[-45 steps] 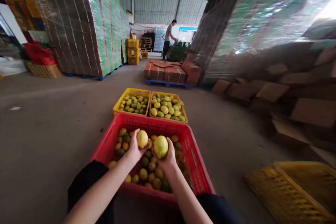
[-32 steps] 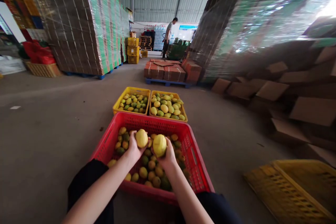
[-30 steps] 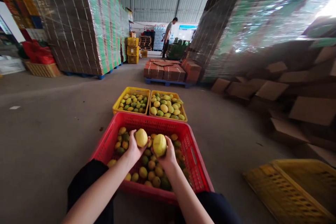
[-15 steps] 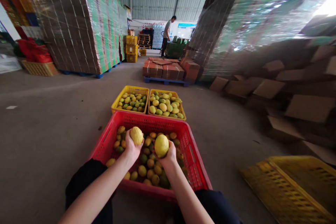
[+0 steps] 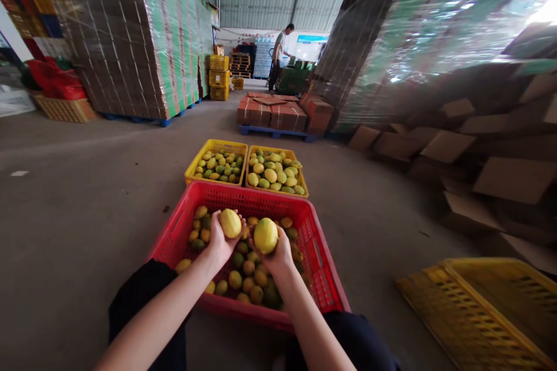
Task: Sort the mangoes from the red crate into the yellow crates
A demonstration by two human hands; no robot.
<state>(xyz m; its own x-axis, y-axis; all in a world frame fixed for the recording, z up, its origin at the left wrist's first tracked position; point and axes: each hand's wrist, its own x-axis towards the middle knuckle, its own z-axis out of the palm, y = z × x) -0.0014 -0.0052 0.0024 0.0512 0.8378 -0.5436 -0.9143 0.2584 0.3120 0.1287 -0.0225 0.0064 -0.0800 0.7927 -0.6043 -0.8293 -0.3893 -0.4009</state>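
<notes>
Over the red plastic crate [image 5: 322, 255] I hold a yellow lemon [image 5: 230, 223] in my left hand [image 5: 219, 242], fingers curled beneath it. My right hand [image 5: 281, 254] grips a second lemon [image 5: 265, 235], yellow with a greenish tinge. The two hands are close together, a narrow gap between the fruits. Below them, many yellow and green lemons [image 5: 235, 279] lie loose in the crate, partly hidden by my hands and forearms. The crate sits between my knees.
Just beyond stand a left yellow crate [image 5: 191, 176] and a right yellow crate [image 5: 304, 192], both filled with lemons. Another yellow crate [image 5: 483, 307] is at the right. Flat cartons [image 5: 272, 116] rest on a blue pallet [image 5: 276, 133]. Wrapped stacks flank the aisle; a person [image 5: 278, 52] stands behind.
Both hands, each still holding its lemon, have drawn slightly closer together. The lemon in my right hand has turned a little, showing a greener side. The person behind has extended an arm.
</notes>
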